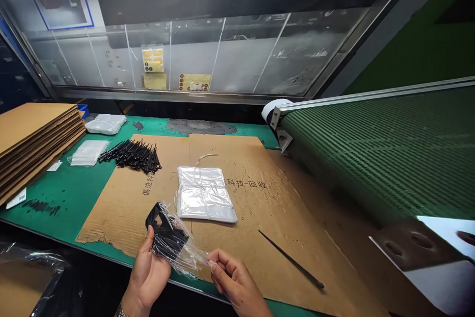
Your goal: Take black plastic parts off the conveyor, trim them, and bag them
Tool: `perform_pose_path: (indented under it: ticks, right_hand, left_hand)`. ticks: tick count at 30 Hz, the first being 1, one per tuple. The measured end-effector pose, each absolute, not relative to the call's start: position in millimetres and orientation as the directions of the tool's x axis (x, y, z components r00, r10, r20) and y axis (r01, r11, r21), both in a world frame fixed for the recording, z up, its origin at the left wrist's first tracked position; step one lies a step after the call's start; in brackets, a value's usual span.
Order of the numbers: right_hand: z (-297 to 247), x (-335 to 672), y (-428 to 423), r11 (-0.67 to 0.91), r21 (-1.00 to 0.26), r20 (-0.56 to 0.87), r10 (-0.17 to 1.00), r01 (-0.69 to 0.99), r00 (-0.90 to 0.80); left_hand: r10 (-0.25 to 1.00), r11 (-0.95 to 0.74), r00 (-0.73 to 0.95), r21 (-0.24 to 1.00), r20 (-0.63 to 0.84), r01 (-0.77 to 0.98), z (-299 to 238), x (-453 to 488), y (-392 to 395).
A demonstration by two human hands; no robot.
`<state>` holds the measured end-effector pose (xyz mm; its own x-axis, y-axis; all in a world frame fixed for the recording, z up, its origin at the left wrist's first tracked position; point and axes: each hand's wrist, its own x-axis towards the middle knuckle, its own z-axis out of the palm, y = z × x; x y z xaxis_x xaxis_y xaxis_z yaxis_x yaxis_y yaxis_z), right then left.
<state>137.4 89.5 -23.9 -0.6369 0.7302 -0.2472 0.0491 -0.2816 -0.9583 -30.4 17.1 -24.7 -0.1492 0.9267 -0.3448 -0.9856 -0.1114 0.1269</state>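
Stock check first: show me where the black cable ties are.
In the head view, the black cable ties lie left of centre on the green mat, beside a stack of clear bags.

Head-worn view, forward and down, close above left hand and right hand

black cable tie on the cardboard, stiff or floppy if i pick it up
The thin black plastic cable tie probably feels light for its length. Lying straight, it likely flexes slightly rather than flopping. Being narrow, it may swivel when pushed across the brown cardboard sheet.
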Motion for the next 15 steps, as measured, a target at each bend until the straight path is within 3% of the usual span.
perform_pose_path:
  ticks: [3,5,9,12,15]
  right_hand:
    - [-27.9,140.5,85.7,-0.315,-0.945,-0.247,0.866,-0.09,-0.436]
    - [-31.4,141.3,83.2,-0.226,-0.964,-0.176,0.937,-0.141,-0.301]
    - [-32.6,131.7,72.5,0.05,-0.999,0.045,0.902,0.002,-0.429]
    - [-28.6,117.9,61.1,0.253,-0.967,0.195,0.833,0.043,-0.518]
    - [-29.1,112.1,52.0,0.313,-0.95,0.26,0.818,0.018,-0.514]
  left_hand:
    - [0.918,-0.134,-0.159,0.094,-0.363,-0.987,-20.7,-29.8,18.1]
    - [0.908,-0.138,-0.164,0.094,-0.385,-0.986,-18.1,-28.8,18.8]
    - [0.889,-0.103,-0.127,0.079,-0.44,-0.992,-18.1,-24.2,20.1]
    - [0.91,-0.111,-0.131,0.073,-0.393,-0.991,-21.1,-20.9,20.3]
    - [0.907,-0.158,-0.167,0.054,-0.387,-0.986,-20.8,-22.3,19.7]
